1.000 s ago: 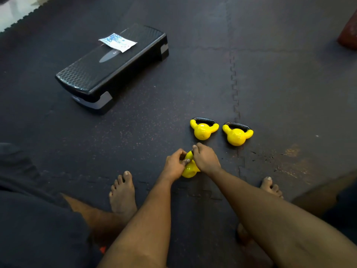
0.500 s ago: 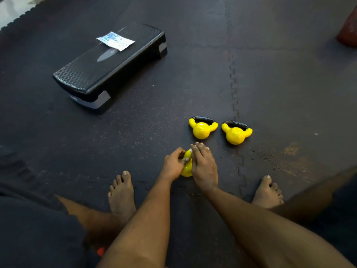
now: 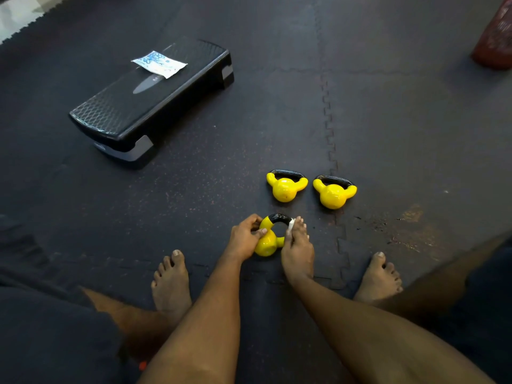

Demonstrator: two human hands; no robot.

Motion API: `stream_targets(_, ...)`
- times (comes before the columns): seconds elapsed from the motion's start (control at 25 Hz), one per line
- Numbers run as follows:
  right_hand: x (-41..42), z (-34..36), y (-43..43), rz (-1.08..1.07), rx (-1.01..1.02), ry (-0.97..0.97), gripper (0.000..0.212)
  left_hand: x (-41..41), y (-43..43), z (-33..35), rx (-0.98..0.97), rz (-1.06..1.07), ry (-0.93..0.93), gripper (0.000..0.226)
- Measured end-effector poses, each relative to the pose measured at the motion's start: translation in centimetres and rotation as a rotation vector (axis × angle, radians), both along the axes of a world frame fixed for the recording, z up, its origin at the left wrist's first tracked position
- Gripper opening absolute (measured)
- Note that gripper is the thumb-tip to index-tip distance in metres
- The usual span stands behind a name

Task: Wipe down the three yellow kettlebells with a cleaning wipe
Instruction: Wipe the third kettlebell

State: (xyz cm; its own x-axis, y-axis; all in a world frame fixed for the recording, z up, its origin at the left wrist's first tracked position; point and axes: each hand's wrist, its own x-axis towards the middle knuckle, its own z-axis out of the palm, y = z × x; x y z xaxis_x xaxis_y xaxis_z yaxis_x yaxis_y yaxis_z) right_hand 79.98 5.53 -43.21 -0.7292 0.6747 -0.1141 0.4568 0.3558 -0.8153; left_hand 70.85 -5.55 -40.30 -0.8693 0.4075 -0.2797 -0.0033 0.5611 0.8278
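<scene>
Black step platform (image 3: pixel 151 102) far left on floor mat (image 3: pixel 401 120), wipe packet (image 3: pixel 159 63) on its top near far end. We curl left hand (image 3: pixel 245 239) around left side of nearest kettlebell (image 3: pixel 267 242), fingers closed on it. Right hand (image 3: pixel 297 249) pinches white wipe (image 3: pixel 291 225) against right end of its black handle, fingers closed. Two more kettlebells (image 3: pixel 286 187) (image 3: pixel 333 194) side by side just beyond, apart from hands. Red object (image 3: pixel 496 37) at far right corner.

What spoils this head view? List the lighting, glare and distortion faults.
Head view: dim overall, so the floor mat reads nearly black; small glare spots on the far kettlebells; wide-angle bending toward the edges; overexposed patch at the top left corner; the wipe in the right hand is a tiny white sliver.
</scene>
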Motion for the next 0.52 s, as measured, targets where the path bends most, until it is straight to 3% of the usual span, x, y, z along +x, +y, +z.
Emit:
stream_targets(0.28,0.7,0.2,-2.4,0.272,0.237,0.113,0.062,-0.4,0.1,-0.1,0.031,-0.001,-0.031,0.011)
stream_targets(0.52,1.7,-1.6,-1.6,0.146,0.075,-0.03,0.067,-0.6,0.2,-0.4,-0.004,0.006,-0.024,0.014)
